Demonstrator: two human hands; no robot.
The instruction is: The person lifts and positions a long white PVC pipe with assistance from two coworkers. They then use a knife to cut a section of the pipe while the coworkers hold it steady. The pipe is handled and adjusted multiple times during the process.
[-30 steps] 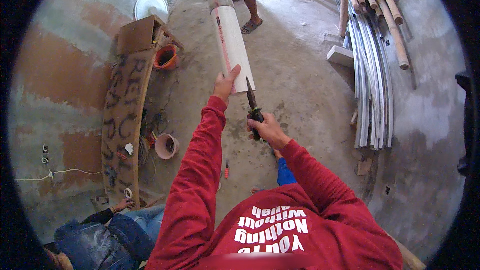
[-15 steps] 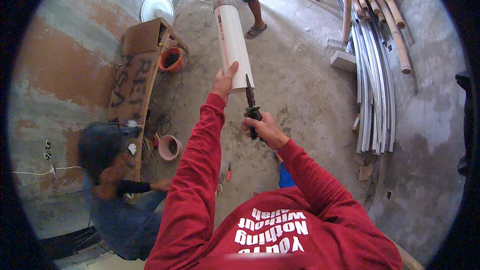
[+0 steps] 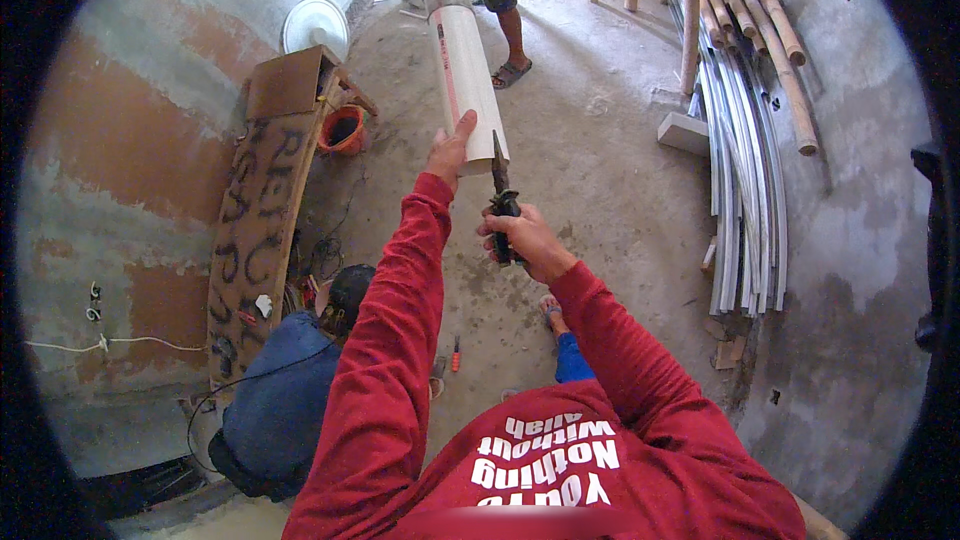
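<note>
While the co-worker (image 3: 280, 380) at left has leaned closer, the left hand (image 3: 449, 148) still grips the near end of the white tube (image 3: 467, 65) above the floor (image 3: 610, 210), and the right hand (image 3: 530, 241) holds a dark pointed tool (image 3: 503, 202) at its rim; that shift seems not to affect the work.

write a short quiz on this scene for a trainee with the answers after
1. Which hand holds the dark pointed tool with a black handle?
2. True or false: the round orange bucket is left of the long white tube with a red stripe.
3. Which is nearest the tool's tip: a) tan bamboo poles, b) the tube's near end, c) silver metal strips?

Key: 1, right hand; 2, true; 3, b.
</note>
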